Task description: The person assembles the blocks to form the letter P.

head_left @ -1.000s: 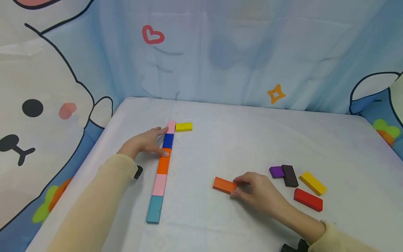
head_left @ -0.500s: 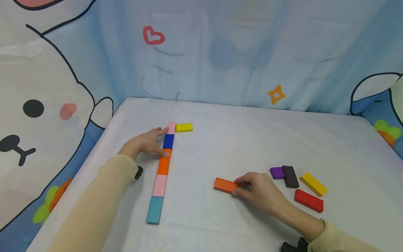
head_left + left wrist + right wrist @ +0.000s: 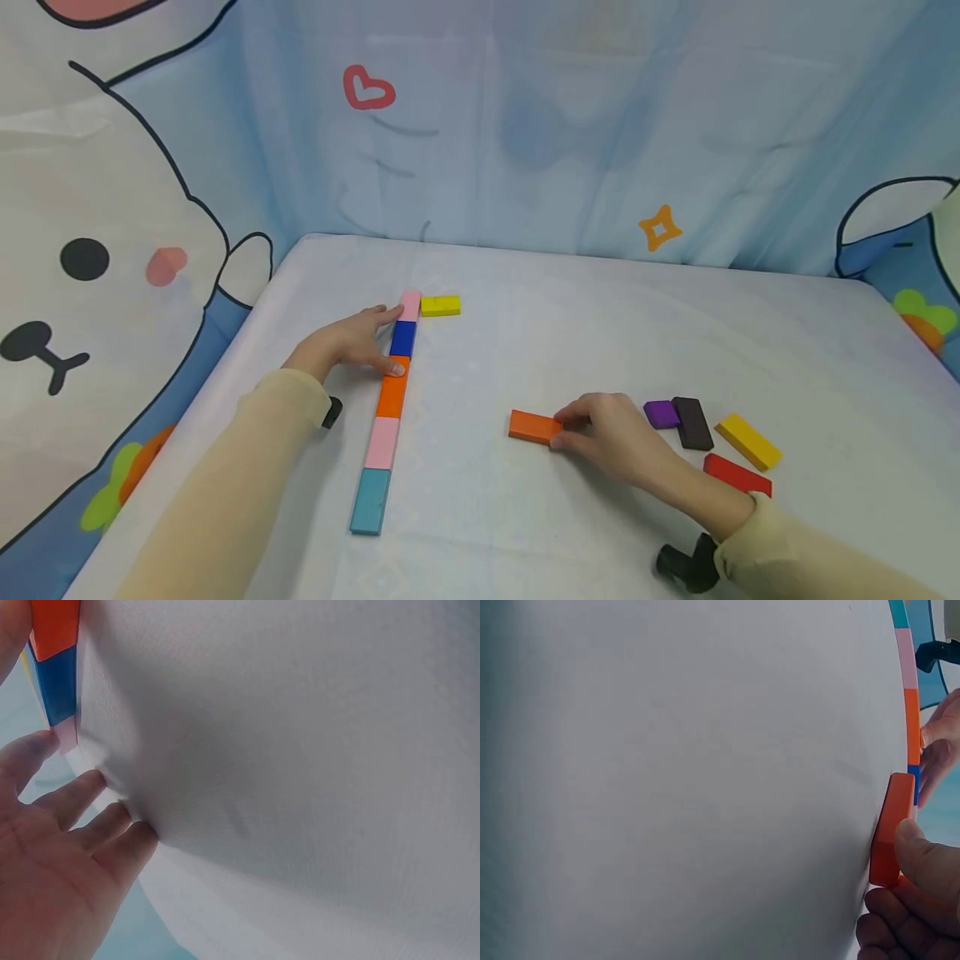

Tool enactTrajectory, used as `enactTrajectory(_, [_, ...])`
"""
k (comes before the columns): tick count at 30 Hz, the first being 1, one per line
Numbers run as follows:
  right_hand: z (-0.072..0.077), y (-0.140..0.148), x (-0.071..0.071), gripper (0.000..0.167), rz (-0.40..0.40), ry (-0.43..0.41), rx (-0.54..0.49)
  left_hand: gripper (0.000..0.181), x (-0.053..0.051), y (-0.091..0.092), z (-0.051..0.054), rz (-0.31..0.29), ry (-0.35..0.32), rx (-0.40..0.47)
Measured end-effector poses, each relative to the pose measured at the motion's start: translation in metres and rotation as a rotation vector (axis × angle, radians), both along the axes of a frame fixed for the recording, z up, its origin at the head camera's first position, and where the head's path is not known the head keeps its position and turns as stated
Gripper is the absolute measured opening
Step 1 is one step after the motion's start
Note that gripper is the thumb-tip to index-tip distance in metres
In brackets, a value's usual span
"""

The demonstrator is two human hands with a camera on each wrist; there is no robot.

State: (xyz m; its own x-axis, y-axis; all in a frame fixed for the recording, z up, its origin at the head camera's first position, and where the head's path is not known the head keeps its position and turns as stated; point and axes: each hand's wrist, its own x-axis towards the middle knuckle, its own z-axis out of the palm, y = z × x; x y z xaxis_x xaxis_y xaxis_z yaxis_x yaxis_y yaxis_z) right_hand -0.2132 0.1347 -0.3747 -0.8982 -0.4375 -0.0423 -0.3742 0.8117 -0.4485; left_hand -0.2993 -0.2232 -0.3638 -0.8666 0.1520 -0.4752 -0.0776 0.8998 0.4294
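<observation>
My right hand (image 3: 611,437) pinches one end of an orange block (image 3: 529,427) between thumb and fingers, low over the white table. In the right wrist view, the thumb (image 3: 926,859) lies against that block's face. My left hand (image 3: 347,342) rests at a straight row of blocks, fingers spread. Its thumb touches the row's orange block (image 3: 391,397) and its index finger touches the far pink block (image 3: 409,306). Between those two lies a blue block (image 3: 402,338). Nearer stand another pink block (image 3: 382,443) and a teal block (image 3: 370,501). A yellow block (image 3: 440,306) juts right from the far end.
Loose blocks lie at the right: purple (image 3: 661,414), black (image 3: 693,423), yellow (image 3: 748,442) and red (image 3: 737,475), the last partly behind the right forearm. A printed curtain (image 3: 480,125) hangs behind the table's far edge.
My right hand has moved slightly away from me, carrying the orange block, which now lies a little farther back. My left hand keeps its place at the row.
</observation>
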Motion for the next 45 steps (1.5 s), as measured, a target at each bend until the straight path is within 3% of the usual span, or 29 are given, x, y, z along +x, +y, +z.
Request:
enactTrajectory(8, [0.002,-0.005,-0.017,0.028,0.038,0.008,-0.022,0.101,0.000,-0.001,-0.002,0.003,0.008,-0.004])
enactTrajectory(45, [0.001,-0.039,-0.094,0.033,-0.075,-0.076,-0.021,0.101,0.000,0.001,-0.001,0.018,-0.002,-0.005])
